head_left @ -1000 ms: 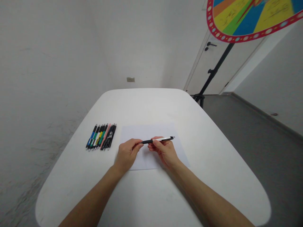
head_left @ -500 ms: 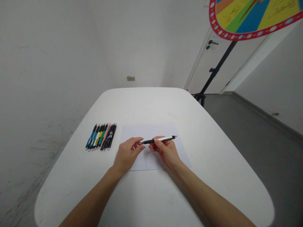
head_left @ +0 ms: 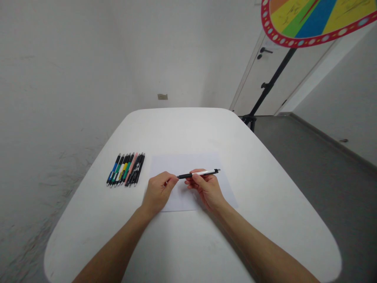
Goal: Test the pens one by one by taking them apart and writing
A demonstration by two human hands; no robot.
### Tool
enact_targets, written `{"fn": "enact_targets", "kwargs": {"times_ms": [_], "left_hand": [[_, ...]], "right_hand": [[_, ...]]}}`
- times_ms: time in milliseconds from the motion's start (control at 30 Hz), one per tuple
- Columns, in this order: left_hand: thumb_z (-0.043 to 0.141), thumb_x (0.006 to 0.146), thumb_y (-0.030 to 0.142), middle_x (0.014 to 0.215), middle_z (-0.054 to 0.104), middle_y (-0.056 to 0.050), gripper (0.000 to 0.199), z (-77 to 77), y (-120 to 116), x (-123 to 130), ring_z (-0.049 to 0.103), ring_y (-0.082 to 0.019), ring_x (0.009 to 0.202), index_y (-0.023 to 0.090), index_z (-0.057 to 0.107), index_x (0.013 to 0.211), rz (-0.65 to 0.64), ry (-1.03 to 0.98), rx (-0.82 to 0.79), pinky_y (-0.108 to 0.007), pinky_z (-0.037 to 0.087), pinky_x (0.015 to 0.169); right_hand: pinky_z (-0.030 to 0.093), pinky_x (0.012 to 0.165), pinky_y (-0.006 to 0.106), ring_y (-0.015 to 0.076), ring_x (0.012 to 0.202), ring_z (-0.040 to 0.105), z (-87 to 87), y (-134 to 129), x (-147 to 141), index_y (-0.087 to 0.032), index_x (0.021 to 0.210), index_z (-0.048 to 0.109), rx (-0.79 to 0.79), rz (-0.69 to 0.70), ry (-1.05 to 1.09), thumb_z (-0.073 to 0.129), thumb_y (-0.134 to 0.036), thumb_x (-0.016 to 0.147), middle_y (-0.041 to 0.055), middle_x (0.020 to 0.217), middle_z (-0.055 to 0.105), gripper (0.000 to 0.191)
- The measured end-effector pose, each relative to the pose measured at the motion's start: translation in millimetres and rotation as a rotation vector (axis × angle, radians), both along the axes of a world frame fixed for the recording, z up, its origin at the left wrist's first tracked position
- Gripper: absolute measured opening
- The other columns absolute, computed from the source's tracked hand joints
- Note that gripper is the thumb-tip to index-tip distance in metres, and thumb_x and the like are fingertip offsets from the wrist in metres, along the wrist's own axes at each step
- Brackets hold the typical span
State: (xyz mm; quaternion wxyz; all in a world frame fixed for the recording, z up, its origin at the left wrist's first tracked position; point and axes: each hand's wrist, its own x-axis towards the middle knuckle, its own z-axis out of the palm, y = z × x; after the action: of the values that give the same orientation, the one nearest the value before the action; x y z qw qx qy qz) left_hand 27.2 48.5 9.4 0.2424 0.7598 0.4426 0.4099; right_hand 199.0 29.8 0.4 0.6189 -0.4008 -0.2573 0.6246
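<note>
The right hand (head_left: 206,189) pinches a retractable pen (head_left: 200,173) crosswise above the paper sheet (head_left: 182,163), its black end just beside the curled left hand (head_left: 159,192).

Pen (head_left: 198,173): glossy plastic barrel, matt black rubbery grip, shiny metal tip; row of pens (head_left: 125,169) glossy plastic; paper sheet (head_left: 184,163) matt, smooth; bench (head_left: 188,129) smooth, satin white; floor (head_left: 324,196) matt grey

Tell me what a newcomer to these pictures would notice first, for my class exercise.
The multicoloured spinning wheel with its red rim stands out first, at the top right above a white door. At the centre of the white table, the right hand grips a black-and-white pen over a sheet of paper, its black end at the left hand. A row of colourful pens lies further left.
</note>
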Motion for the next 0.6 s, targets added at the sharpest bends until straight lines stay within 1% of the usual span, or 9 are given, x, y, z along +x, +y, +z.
{"fn": "enact_targets", "kwargs": {"times_ms": [67, 133, 200, 267, 333, 400, 467, 567, 600], "left_hand": [[0.049, 0.094, 0.036, 0.072, 0.07, -0.002, 0.031, -1.5, 0.3, 0.0, 0.062, -0.014, 0.065, 0.018, 0.07, 0.079, 0.007, -0.02, -0.032, -0.026, 0.047, 0.062], [0.055, 0.09, 0.037, 0.076, 0.072, -0.002, 0.025, -3.7, 0.4, 0.2, 0.063, -0.014, 0.066, 0.018, 0.071, 0.093, 0.04, -0.069, -0.048, -0.026, 0.05, 0.064], [0.064, 0.084, 0.035, 0.077, 0.072, -0.001, 0.024, -5.5, 0.4, 0.7, 0.062, -0.013, 0.065, 0.019, 0.07, 0.101, 0.073, -0.11, -0.034, -0.025, 0.051, 0.063], [0.068, 0.082, 0.031, 0.077, 0.072, 0.0, 0.02, -6.0, 0.1, 1.2, 0.061, -0.013, 0.063, 0.02, 0.07, 0.098, 0.073, -0.113, 0.0, -0.025, 0.05, 0.063], [0.066, 0.084, 0.029, 0.077, 0.072, -0.001, 0.012, -4.9, -0.2, 1.6, 0.061, -0.012, 0.063, 0.02, 0.071, 0.091, 0.054, -0.096, 0.028, -0.025, 0.05, 0.062], [0.063, 0.085, 0.029, 0.076, 0.072, -0.001, 0.012, -2.8, -0.2, 1.8, 0.06, -0.012, 0.063, 0.02, 0.071, 0.086, 0.044, -0.077, 0.034, -0.025, 0.049, 0.062], [0.061, 0.087, 0.031, 0.074, 0.071, -0.001, 0.016, -0.8, 0.1, 1.6, 0.06, -0.013, 0.063, 0.019, 0.07, 0.082, 0.038, -0.053, 0.014, -0.025, 0.049, 0.062], [0.05, 0.093, 0.033, 0.069, 0.07, -0.002, 0.031, -0.8, 0.7, 0.5, 0.062, -0.013, 0.063, 0.018, 0.069, 0.074, 0.003, -0.02, -0.036, -0.025, 0.048, 0.061], [0.046, 0.095, 0.034, 0.069, 0.07, -0.002, 0.035, -1.8, 0.9, 0.1, 0.063, -0.014, 0.064, 0.017, 0.069, 0.075, -0.013, -0.017, -0.047, -0.026, 0.048, 0.062]], "right_hand": [[0.054, 0.055, 0.027, 0.0168, 0.059, 0.069, 0.6, -0.5, 0.0, -0.018, 0.076, 0.071, -0.003, -0.002, -0.001, 0.09, -0.044, 0.053, 0.0021, 0.066, 0.072, 0.04], [0.054, 0.055, 0.027, 0.0167, 0.06, 0.069, 0.6, -0.9, 0.1, -0.018, 0.077, 0.071, -0.003, -0.004, -0.003, 0.089, -0.044, 0.054, 0.0021, 0.066, 0.072, 0.039], [0.054, 0.055, 0.027, 0.0164, 0.06, 0.069, 0.2, -1.1, 0.1, -0.018, 0.077, 0.071, -0.004, -0.009, -0.001, 0.089, -0.043, 0.055, 0.0021, 0.066, 0.073, 0.039], [0.053, 0.055, 0.026, 0.0163, 0.059, 0.068, -0.4, -1.0, -0.1, -0.018, 0.077, 0.071, -0.008, -0.014, 0.001, 0.089, -0.043, 0.054, 0.0021, 0.066, 0.073, 0.038], [0.053, 0.054, 0.026, 0.0167, 0.06, 0.068, -0.7, -0.8, -0.2, -0.018, 0.076, 0.071, -0.011, -0.015, 0.0, 0.089, -0.042, 0.055, 0.0024, 0.067, 0.073, 0.037], [0.053, 0.054, 0.027, 0.0171, 0.06, 0.068, -0.6, -0.6, -0.3, -0.018, 0.076, 0.071, -0.009, -0.014, -0.003, 0.089, -0.043, 0.055, 0.0026, 0.067, 0.073, 0.037], [0.052, 0.054, 0.027, 0.017, 0.06, 0.068, -0.1, -0.4, -0.3, -0.018, 0.076, 0.072, -0.008, -0.012, -0.006, 0.089, -0.043, 0.054, 0.0025, 0.067, 0.072, 0.038], [0.052, 0.053, 0.026, 0.0167, 0.06, 0.067, 0.7, -0.4, -0.5, -0.018, 0.075, 0.072, -0.007, -0.011, -0.008, 0.09, -0.044, 0.052, 0.0022, 0.065, 0.072, 0.039], [0.052, 0.053, 0.027, 0.0166, 0.06, 0.067, 0.9, -0.5, -0.6, -0.018, 0.075, 0.071, -0.007, -0.013, -0.008, 0.09, -0.044, 0.052, 0.0022, 0.065, 0.071, 0.039]]}}
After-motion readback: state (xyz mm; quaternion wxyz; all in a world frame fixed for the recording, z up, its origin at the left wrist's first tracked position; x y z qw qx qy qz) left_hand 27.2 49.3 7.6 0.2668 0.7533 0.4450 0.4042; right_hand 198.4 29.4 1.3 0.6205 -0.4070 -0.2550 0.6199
